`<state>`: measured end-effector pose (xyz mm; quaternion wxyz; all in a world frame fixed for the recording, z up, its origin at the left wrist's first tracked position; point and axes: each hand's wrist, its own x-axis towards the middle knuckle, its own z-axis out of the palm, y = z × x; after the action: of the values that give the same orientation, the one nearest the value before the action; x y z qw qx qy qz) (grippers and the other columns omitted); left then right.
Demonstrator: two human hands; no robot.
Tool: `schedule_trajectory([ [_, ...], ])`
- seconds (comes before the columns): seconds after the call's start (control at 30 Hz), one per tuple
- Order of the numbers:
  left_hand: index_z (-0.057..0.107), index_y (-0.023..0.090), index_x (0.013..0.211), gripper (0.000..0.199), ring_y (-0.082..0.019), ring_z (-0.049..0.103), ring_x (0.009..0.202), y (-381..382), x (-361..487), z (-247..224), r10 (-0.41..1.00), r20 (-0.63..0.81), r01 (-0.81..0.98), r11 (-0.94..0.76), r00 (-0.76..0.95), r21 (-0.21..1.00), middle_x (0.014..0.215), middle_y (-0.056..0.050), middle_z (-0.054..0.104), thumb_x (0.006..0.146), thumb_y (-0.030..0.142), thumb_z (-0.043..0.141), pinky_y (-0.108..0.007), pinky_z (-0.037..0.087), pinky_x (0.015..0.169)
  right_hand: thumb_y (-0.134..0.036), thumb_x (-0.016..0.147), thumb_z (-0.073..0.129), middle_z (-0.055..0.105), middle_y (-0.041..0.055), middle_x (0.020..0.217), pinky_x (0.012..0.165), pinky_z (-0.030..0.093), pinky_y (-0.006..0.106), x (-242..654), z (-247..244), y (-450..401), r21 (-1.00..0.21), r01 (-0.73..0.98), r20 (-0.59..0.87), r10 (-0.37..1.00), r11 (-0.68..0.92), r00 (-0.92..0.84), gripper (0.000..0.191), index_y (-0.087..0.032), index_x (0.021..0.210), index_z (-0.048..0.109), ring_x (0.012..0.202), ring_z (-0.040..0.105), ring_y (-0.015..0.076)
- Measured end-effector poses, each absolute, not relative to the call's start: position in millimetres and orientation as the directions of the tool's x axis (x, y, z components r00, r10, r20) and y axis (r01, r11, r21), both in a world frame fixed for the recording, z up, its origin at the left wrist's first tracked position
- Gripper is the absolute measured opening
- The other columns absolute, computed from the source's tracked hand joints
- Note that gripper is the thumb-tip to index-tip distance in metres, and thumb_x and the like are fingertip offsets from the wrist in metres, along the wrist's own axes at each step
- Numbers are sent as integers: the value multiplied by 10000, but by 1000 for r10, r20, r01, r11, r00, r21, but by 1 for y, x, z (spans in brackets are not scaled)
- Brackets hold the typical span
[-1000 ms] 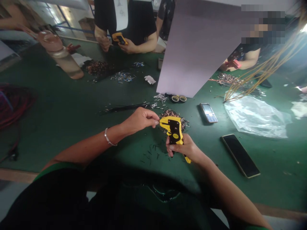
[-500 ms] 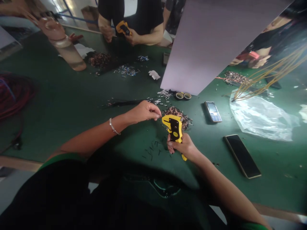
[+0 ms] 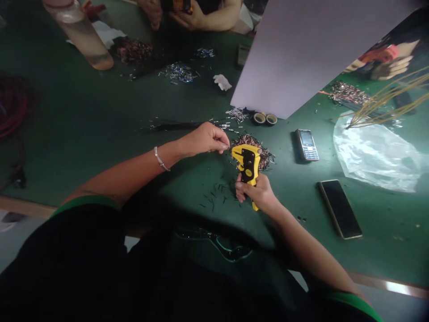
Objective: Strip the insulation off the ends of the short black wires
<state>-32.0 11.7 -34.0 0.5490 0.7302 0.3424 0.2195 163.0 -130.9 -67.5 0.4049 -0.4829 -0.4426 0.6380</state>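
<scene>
- Green table (image 3: pixel 83 120) runs under everything; a white board (image 3: pixel 295 58) stands beyond the fingers, and past it another person's hands (image 3: pixel 191 18) are partly in view.
- The left hand (image 3: pixel 211 137) has thumb and forefinger pinched together just beside the tool's nose; whether anything is between them is too small to tell.
- The right hand (image 3: pixel 256 190) has its fingers wrapped around the handle of the yellow-and-black tool (image 3: pixel 248 162), whose head rises above those fingers and points toward the left fingertips.
- Just beyond the right fingers, behind the tool, lies a pile of clippings (image 3: pixel 264 156); dark scraps (image 3: pixel 212 197) lie scattered to their left.
- Black wires (image 3: pixel 174 126) lie beyond the left fingers, with pale pins (image 3: pixel 237 114) and two tape rolls (image 3: pixel 264 118) farther off.
- Right of the right fingers are a keypad phone (image 3: pixel 307 145), a smartphone (image 3: pixel 341 209) and, farther out, a clear bag (image 3: pixel 378 154).
</scene>
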Motion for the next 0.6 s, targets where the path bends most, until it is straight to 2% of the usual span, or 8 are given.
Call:
schedule_trajectory([
  [0.17,747,155,755,102,-69,447,473,12,-31,-36,740,-41,255,-179,671,950,580,-29,654,727,223,675,-242,354,486,-355,725,757,505,-80,440,393,434,268,163,-71,-130,-951,-115,-263,946,-287,-189,283,-200,767,523,362,476,106],
  [0.37,739,138,724,89,-81,504,510,13,-29,-38,769,-34,278,-189,638,942,562,-22,651,707,184,665,-255,410,562,-391,737,771,479,-96,408,327,385,245,161,-78,-126,-955,-109,-258,954,-275,-152,325,-209,764,503,302,428,93],
  [0.6,726,133,689,79,-75,500,494,10,-29,-36,820,12,322,-238,572,916,527,-3,636,700,178,662,-232,392,542,-363,695,805,536,-65,505,406,474,297,168,-72,-123,-933,-227,-228,948,-278,-223,338,-192,781,527,393,504,121],
])
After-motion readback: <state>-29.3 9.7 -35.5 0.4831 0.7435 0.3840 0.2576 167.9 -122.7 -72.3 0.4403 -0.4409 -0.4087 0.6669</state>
